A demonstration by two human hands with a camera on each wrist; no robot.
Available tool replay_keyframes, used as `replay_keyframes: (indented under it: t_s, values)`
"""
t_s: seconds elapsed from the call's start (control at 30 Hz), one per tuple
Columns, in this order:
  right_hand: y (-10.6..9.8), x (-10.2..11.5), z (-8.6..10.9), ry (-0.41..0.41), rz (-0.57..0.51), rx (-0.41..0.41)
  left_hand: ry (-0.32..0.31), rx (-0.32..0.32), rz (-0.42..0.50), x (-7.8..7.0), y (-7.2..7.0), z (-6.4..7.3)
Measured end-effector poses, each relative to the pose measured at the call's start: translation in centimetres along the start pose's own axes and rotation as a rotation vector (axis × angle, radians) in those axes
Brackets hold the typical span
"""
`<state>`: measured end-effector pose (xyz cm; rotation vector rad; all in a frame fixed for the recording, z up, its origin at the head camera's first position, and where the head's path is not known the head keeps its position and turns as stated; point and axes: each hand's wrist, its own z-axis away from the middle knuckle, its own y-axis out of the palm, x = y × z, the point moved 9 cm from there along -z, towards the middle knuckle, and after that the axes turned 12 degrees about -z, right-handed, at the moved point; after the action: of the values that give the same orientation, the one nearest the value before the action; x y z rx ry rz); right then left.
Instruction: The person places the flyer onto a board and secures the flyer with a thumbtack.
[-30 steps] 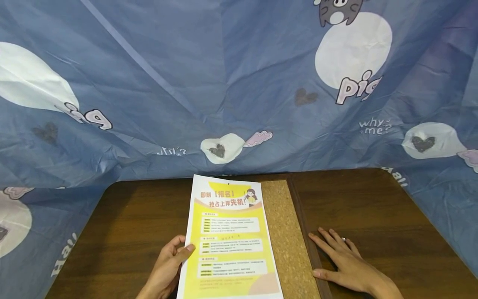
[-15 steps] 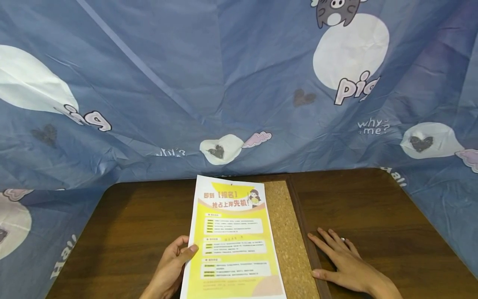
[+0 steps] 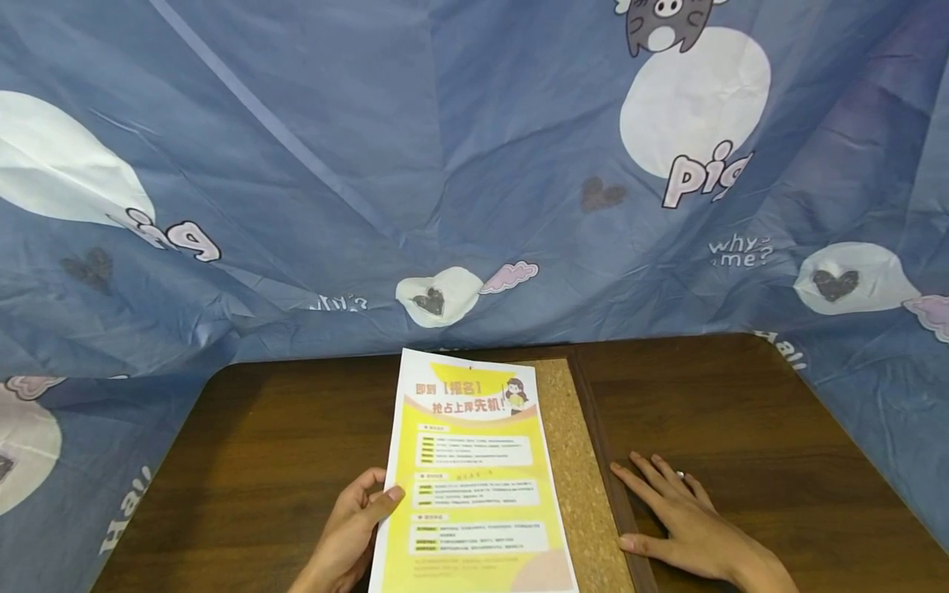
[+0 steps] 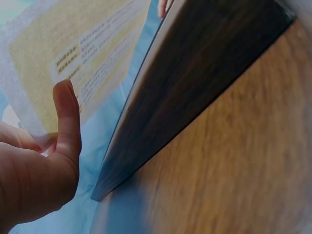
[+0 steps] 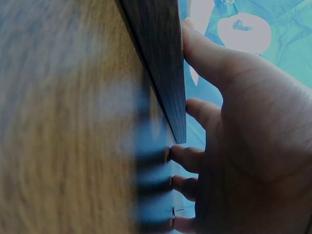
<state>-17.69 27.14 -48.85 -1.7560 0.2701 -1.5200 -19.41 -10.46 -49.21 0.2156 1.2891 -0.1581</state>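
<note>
The left hand (image 3: 344, 527) and right hand (image 3: 685, 523) are bare, each with slender fingers and rounded fingertips. A small, shiny, silvery ring (image 3: 680, 475) circles the right ring finger, its finer detail too small to make out. The right palm (image 5: 258, 131) shows soft creases and a smooth, full base to the thumb. The right wrist (image 3: 756, 564) is uncovered up to the lower picture edge.

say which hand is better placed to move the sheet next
Probably the left hand: it pinches the sheet by its left edge. The right hand rests at the right edge of the board, apart from the sheet.
</note>
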Motion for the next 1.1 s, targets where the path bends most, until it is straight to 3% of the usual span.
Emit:
replay_keyframes:
  t_s: [0.4, 1.1]
  values:
    - [0.1, -0.2, 0.1, 0.014, -0.02, 0.014, 0.023, 0.053, 0.016, 0.1, 1.4, -0.2]
    - [0.0, 0.0, 0.0, 0.004, -0.008, 0.022, 0.001, 0.006, 0.035, 0.4, 2.6, -0.7]
